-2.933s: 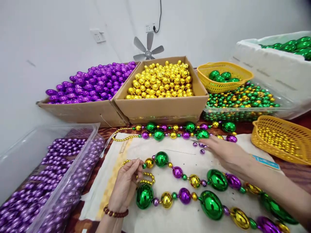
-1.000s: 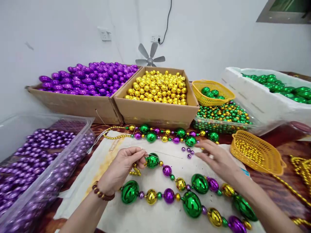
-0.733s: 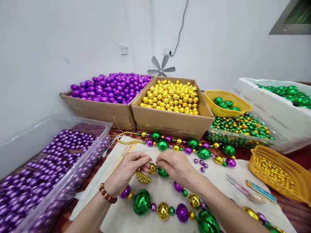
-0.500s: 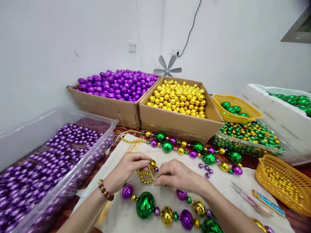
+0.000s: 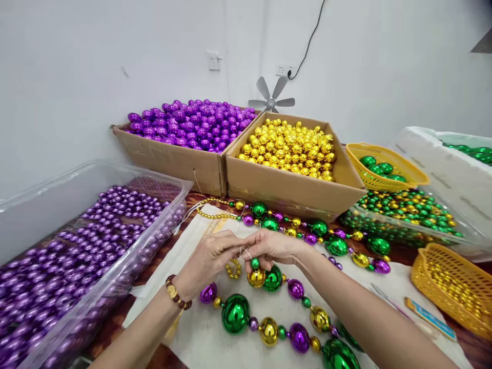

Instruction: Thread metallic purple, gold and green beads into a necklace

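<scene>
My left hand (image 5: 213,259), a beaded bracelet (image 5: 177,293) on its wrist, pinches thin white string (image 5: 246,252) with its fingers closed. My right hand (image 5: 273,248) meets it from the right, fingertips also closed on the string. Below the right fingers hang a small green bead and a gold bead (image 5: 257,277), beside a larger green bead (image 5: 272,278). A loop of small gold beads (image 5: 233,268) dangles under the left fingers. From there a strand of purple, gold and green beads (image 5: 269,331) curves across the white cloth (image 5: 200,338). The fingertips partly hide the string.
Cardboard boxes of purple beads (image 5: 169,154) and gold beads (image 5: 292,190) stand behind. A clear bin (image 5: 169,221) of purple beads is left. Another bead strand (image 5: 336,245) lies beyond my hands. Yellow baskets (image 5: 426,274), tweezers (image 5: 388,300) and a blue-and-orange strip (image 5: 430,319) lie right.
My hands have come together, the right moving left to meet the left. The gold and large green beads now show below the right fingers. The view has shifted slightly.
</scene>
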`<state>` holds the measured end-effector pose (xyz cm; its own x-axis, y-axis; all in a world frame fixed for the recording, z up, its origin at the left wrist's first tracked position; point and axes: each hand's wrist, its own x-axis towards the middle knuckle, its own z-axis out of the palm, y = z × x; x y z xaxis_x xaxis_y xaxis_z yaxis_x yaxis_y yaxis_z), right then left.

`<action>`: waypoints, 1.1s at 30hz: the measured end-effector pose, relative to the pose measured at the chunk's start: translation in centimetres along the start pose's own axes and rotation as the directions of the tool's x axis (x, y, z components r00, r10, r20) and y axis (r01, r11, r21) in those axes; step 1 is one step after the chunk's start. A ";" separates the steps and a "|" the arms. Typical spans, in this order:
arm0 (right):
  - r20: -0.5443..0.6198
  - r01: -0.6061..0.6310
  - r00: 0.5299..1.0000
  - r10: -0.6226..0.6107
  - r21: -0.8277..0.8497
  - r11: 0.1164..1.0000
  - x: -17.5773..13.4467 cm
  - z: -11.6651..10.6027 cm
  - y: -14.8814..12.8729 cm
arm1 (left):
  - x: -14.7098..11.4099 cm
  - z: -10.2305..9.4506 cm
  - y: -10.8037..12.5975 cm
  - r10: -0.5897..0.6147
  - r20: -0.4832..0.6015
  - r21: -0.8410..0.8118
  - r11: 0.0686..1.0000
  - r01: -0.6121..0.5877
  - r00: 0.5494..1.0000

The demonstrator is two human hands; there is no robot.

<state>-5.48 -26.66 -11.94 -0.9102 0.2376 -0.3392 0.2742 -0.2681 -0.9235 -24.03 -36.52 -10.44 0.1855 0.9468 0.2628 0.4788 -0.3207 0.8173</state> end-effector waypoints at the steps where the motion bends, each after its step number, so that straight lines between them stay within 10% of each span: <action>1: -0.001 -0.017 1.000 0.017 -0.004 1.000 0.1 0.0 0.1 | -0.1 0.2 -0.2 0.024 0.001 0.038 0.999 -0.024 1.000; 6: -0.172 0.005 0.985 -0.020 -0.089 0.996 0.4 0.7 0.5 | -0.1 0.7 -0.8 -0.037 -0.062 0.131 0.990 0.045 0.997; 11: -0.436 0.087 0.867 -0.241 -0.344 0.935 -0.5 1.9 0.7 | 0.3 0.7 -0.6 -0.475 0.066 -0.289 0.833 0.472 0.878; 14: -0.448 0.100 0.811 -0.376 -0.528 0.843 -1.7 3.7 0.8 | 0.4 0.6 -0.5 -0.511 0.176 -0.498 0.691 0.524 0.841; 18: -0.297 0.054 0.829 -0.473 -0.800 0.597 -3.5 5.0 0.9 | 0.3 0.6 -0.4 -0.493 0.210 -0.622 0.598 0.505 0.844; 25: -0.390 0.161 0.877 -0.283 -0.316 0.935 -3.6 0.6 0.2 | 0.5 0.5 1.7 -0.399 0.224 -0.455 0.764 0.457 0.889; 33: -0.021 0.110 0.994 -0.112 -0.075 0.991 -1.4 -0.4 0.9 | 1.0 1.1 2.1 0.083 0.049 0.015 0.996 -0.084 0.995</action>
<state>-3.83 -26.83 -12.32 -0.9285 0.2856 -0.2375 0.1949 -0.1696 -0.9660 -21.87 -36.30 -9.01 0.2665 0.9145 0.3045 0.4742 -0.3994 0.7846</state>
